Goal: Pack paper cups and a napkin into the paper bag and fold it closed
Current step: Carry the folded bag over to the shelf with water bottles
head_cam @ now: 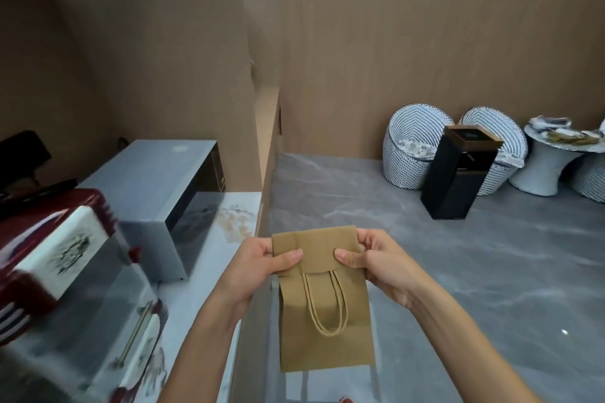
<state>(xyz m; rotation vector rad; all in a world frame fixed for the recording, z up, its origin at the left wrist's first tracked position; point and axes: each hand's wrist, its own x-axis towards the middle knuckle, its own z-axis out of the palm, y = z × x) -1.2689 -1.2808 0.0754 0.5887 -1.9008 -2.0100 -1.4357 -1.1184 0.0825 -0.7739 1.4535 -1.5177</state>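
A flat brown paper bag point(325, 340) with twisted paper handles point(325, 304) hangs in front of me, held in the air. Its top part is folded over toward me. My left hand point(262, 267) pinches the fold's left edge, thumb on the front. My right hand point(376, 262) pinches the right edge the same way. No paper cups or napkin can be seen; the inside of the bag is hidden.
A counter at left carries a silver microwave point(163, 199) and a red-and-white appliance point(55, 249). On the grey floor point(458, 271) stand a black box point(458, 173), two patterned woven chairs point(412, 150) and a small round table point(553, 157). Brown walls surround.
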